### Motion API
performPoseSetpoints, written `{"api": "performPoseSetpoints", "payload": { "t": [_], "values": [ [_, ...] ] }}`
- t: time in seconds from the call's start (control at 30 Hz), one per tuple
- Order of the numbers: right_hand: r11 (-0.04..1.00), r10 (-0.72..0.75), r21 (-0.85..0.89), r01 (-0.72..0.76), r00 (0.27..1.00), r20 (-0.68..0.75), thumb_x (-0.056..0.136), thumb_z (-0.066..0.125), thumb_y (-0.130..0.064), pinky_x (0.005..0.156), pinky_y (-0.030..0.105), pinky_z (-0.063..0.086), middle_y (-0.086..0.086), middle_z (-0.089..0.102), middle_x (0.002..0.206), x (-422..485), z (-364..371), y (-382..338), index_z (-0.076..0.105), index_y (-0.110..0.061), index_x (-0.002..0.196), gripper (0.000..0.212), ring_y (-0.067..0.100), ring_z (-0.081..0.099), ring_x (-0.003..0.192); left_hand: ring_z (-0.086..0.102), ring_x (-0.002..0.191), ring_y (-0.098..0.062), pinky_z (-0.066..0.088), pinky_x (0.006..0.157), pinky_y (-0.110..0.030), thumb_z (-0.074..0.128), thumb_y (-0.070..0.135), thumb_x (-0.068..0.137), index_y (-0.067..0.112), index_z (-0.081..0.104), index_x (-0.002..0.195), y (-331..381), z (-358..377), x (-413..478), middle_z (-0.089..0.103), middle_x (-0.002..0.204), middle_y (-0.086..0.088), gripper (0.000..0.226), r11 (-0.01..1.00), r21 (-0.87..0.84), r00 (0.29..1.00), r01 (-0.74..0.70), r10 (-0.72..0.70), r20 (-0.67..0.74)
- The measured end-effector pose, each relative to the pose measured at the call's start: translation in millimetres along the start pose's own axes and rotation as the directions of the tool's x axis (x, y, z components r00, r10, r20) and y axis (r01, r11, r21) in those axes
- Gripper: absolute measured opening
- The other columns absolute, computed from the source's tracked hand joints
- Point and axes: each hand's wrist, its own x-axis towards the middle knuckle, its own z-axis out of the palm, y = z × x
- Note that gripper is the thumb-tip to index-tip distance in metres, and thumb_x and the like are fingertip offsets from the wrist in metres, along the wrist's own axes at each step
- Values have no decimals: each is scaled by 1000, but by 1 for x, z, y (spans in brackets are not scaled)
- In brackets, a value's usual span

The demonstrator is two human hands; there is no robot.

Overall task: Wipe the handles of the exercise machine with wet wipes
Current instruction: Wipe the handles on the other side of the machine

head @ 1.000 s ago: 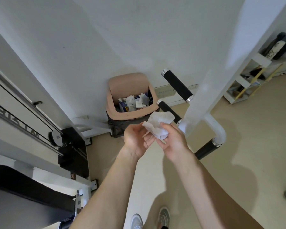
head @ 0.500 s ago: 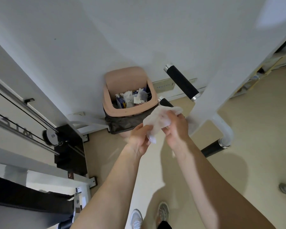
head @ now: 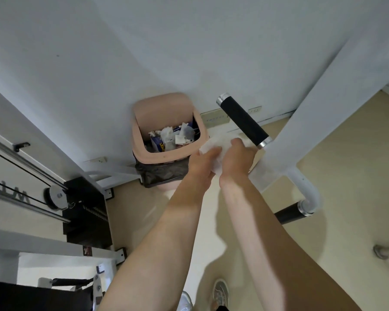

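Handle (head: 243, 121) lies upper right of both hands, running diagonally; right hand (head: 236, 159) nearer; both grips, left hand (head: 201, 166) included, closed on wipe (head: 213, 145).

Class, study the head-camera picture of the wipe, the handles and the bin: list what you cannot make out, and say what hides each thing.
1. Middle handle: hidden in the head view behind both hands, left and right, and the wipe.
2. Lower handle: its near end is covered by the right forearm.
3. Bin contents: too small and jumbled to identify.
4. Machine lettering: cut off by the left edge.
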Motion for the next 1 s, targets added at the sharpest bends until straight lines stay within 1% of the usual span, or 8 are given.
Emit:
{"api": "performPoseSetpoints", "payload": {
  "t": [0.1,0.17,0.27,0.37,0.5,0.73,0.83,1.0],
  "values": [
    [982,-80,-160,95,992,94,96,46,-15,95,35,47,14,51,139,-25,-8,7,28,-13,146,53,26,56,118,60,70,-11,49,67,-28,63,10,97,6,59,111,-6,3,10,62,98,-9,15,976,219,1000,3,2,-21],
    [976,-149,-125,178,966,213,101,46,-19,85,16,43,2,58,127,-48,-24,19,34,-17,143,44,-3,59,103,59,57,-5,48,67,-29,63,12,97,8,55,99,-16,3,17,57,84,-7,9,974,222,999,47,-41,-31],
    [962,-183,-118,245,906,381,99,48,-12,88,3,38,-35,56,117,-78,-63,51,49,-37,128,38,-19,54,104,71,91,-18,57,90,-37,80,26,85,3,59,111,-27,3,20,68,101,-11,40,979,194,997,58,-46,-65],
    [965,-184,-125,229,937,297,97,48,-6,95,18,44,-15,62,125,-86,-98,74,57,-36,123,41,3,59,116,70,102,-30,57,95,-48,91,38,64,4,58,131,-36,4,17,70,115,-13,82,998,43,995,48,-44,-87],
    [945,-273,-123,303,938,211,84,49,-18,87,45,54,-10,68,93,-84,-119,58,63,-38,88,25,19,67,91,71,106,-30,61,89,-45,91,30,71,7,61,128,-46,4,14,71,120,-13,68,995,-86,997,47,-52,-59],
    [858,-511,42,511,845,159,81,51,-6,60,22,47,-6,64,69,-86,-145,8,63,-27,77,25,17,56,58,63,122,-27,52,102,-45,92,49,55,17,57,136,-50,11,14,66,133,-12,94,972,-171,985,163,-149,90],
    [848,-526,1,531,840,131,83,50,-9,55,25,46,-6,64,70,-78,-156,-2,62,-27,77,22,17,59,57,54,132,-30,39,115,-43,67,41,92,8,54,136,-48,13,17,61,137,-19,57,950,-202,967,238,-211,144],
    [845,-520,-62,532,842,143,89,54,-10,49,28,47,-5,66,82,-60,-157,-16,60,-29,85,20,20,64,63,58,124,-31,43,110,-40,68,39,92,1,37,152,-58,12,29,50,149,-22,77,931,-311,961,194,-117,250]
  ]
}}
